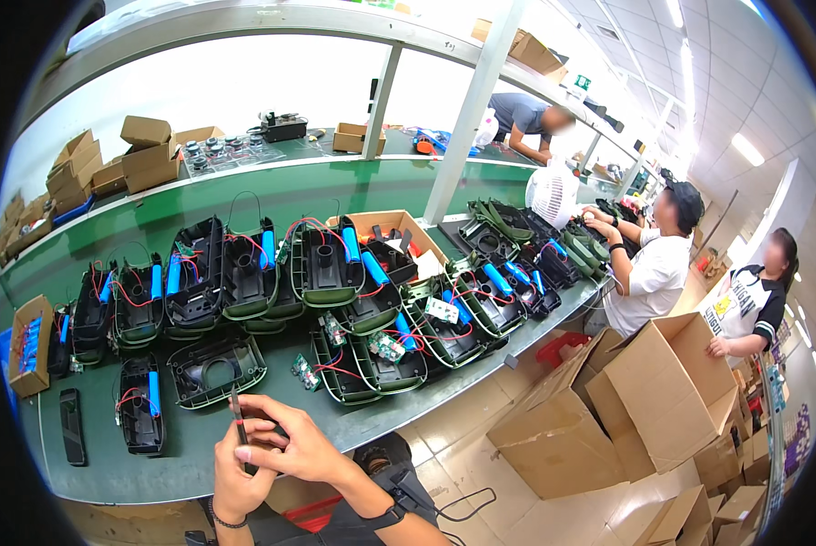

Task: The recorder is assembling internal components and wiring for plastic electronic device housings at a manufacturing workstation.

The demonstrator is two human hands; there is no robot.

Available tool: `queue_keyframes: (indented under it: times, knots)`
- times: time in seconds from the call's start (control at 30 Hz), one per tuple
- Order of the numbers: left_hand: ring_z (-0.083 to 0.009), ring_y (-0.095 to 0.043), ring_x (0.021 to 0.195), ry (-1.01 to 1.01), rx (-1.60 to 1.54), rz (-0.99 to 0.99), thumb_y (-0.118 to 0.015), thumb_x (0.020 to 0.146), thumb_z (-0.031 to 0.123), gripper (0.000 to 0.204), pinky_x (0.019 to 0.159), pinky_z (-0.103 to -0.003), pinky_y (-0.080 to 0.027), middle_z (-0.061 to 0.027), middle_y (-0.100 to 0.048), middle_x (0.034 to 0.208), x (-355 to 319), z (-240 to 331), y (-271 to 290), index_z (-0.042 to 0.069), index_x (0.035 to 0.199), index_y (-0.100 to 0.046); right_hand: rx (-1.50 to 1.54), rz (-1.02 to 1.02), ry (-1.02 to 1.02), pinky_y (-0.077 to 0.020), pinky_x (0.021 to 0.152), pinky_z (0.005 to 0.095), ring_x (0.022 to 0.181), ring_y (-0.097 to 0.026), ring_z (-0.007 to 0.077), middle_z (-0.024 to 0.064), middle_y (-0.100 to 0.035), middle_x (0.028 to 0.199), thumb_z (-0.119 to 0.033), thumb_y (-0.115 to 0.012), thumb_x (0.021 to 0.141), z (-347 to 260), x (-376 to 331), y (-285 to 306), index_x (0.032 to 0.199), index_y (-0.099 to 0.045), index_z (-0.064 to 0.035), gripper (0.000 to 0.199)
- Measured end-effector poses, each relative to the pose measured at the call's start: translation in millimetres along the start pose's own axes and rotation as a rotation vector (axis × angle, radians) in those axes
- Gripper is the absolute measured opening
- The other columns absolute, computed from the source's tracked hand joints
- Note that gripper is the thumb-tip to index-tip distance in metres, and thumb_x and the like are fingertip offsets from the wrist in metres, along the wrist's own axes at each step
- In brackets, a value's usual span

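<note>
Close together at the table's front edge, my left hand (235,478) and my right hand (303,448) are both closed on a slim dark tool (236,408), perhaps tweezers, with a small red mark. The tool points up and away from me, its tip near a black casing half (188,375) with a round opening. To the left lies another black casing (135,432) holding a blue cylindrical battery (154,393) and red wires. My fingers overlap, hiding part of the tool.
Several casings with batteries, wires and circuit boards (387,347) crowd the green bench (190,464). A black phone (73,428) and a box of blue batteries (28,373) lie left. Big cartons (563,428) stand right, near a person in white (658,273) and another person (745,300).
</note>
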State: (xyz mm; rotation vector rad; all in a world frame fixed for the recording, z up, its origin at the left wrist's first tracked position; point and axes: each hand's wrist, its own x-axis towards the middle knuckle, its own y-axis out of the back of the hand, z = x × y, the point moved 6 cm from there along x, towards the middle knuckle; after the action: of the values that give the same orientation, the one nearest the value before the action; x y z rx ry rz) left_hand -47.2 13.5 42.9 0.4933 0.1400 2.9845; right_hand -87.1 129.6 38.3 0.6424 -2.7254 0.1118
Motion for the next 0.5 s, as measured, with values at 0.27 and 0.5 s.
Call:
queue_keyframes:
  times: [0.27, 0.5]
  knots:
    - [-0.0158, -0.07, 0.086, 0.005, 0.061, -0.001, -0.063, 0.099, 0.005, 0.02, 0.074, -0.029, -0.055, -0.0095, -0.068, 0.094, -0.6, 1.7, -0.1, -0.005, 0.116, -0.058, -0.057, -0.029, -0.019, -0.0546, 0.094, 0.0338, 0.114, -0.066, 0.0222, 0.0183, -0.066, 0.133, -0.026, -0.083, 0.089, -0.5, -1.3, 0.1, 0.145, -0.053, 0.0044, 0.071]
    - [-0.0166, -0.07, 0.083, 0.005, 0.035, 0.057, -0.053, 0.108, 0.012, 0.019, 0.076, -0.03, -0.055, -0.0105, -0.07, 0.091, -6.3, -4.9, 5.7, -0.005, 0.114, -0.058, -0.018, -0.011, 0.019, -0.0543, 0.094, 0.0335, 0.113, -0.065, 0.0197, 0.0164, -0.068, 0.129, -0.022, -0.081, 0.091, 1.2, -1.8, -6.4, 0.146, -0.052, 0.0047, 0.068]
